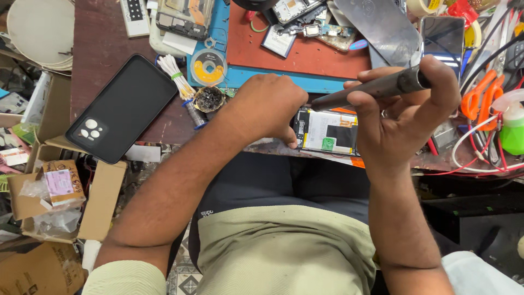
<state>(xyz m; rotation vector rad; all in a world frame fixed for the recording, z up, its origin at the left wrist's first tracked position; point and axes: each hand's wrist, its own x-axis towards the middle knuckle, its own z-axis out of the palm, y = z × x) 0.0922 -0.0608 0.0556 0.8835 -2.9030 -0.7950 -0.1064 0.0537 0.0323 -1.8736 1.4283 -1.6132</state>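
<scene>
An opened phone (327, 132) lies at the bench's near edge, its white battery and circuit parts showing. My left hand (267, 106) presses on its left end, fingers curled over the edge. My right hand (401, 114) grips a dark cylindrical screwdriver (376, 87) that slants down to the left, its tip hidden behind my left hand, just above the phone's top edge.
A black phone back cover (121, 109) lies at the left. A bundle of cotton swabs (173, 74), a yellow tape reel (208, 68) and a small dish (208, 99) sit near a red mat (297, 54). Orange scissors (483, 95) and a green bottle (512, 128) are at the right. Cardboard boxes (52, 191) stand below left.
</scene>
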